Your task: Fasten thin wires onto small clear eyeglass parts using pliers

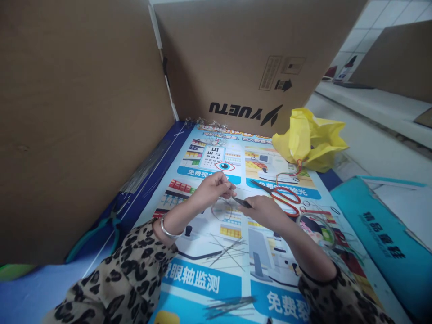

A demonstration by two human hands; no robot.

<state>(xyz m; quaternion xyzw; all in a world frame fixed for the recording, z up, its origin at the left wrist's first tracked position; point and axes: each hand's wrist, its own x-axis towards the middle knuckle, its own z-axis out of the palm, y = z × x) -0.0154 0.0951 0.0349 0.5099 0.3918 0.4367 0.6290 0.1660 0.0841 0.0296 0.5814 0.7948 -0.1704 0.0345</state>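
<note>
Over the printed poster, my left hand is closed in a pinch on a thin wire. A faint loop of this wire hangs below the fingers. My right hand is wrapped around a dark, narrow-tipped tool, its tip reaching to the left fingertips. The palm hides the rest of the tool, so its kind cannot be told. Scissors with orange-red handles lie just beyond my right hand. Loose thin wire pieces are scattered below the hands, with another bunch nearer to me.
Cardboard walls rise at the back and left. Teal-handled pliers and a bundle of wires lie along the left. On the right are a crumpled yellow bag, a tape roll and a blue box.
</note>
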